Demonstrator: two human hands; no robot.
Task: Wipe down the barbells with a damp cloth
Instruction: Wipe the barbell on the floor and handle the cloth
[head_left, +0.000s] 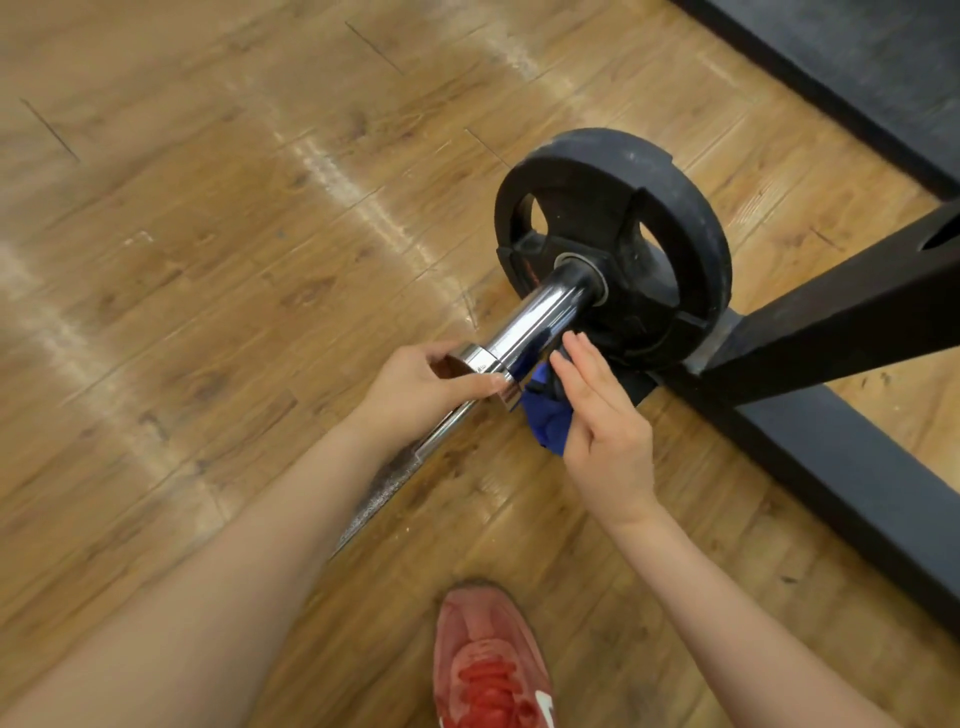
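A chrome barbell (540, 319) lies low over the wooden floor, its thick sleeve running into a black weight plate (649, 218). My left hand (421, 387) grips the collar where the sleeve meets the thinner knurled shaft, thumb on top. My right hand (602, 426) is beside the sleeve with straight fingers, pressing a crumpled blue cloth (545, 415) against the sleeve's underside. Most of the cloth is hidden behind my palm and the bar.
A black steel rack base (831, 431) runs along the right, with an angled beam (857, 306) rising just behind the plate. A dark rubber mat (857, 57) lies at the top right. My red shoe (493, 670) stands on the wooden floor (208, 260) below the hands.
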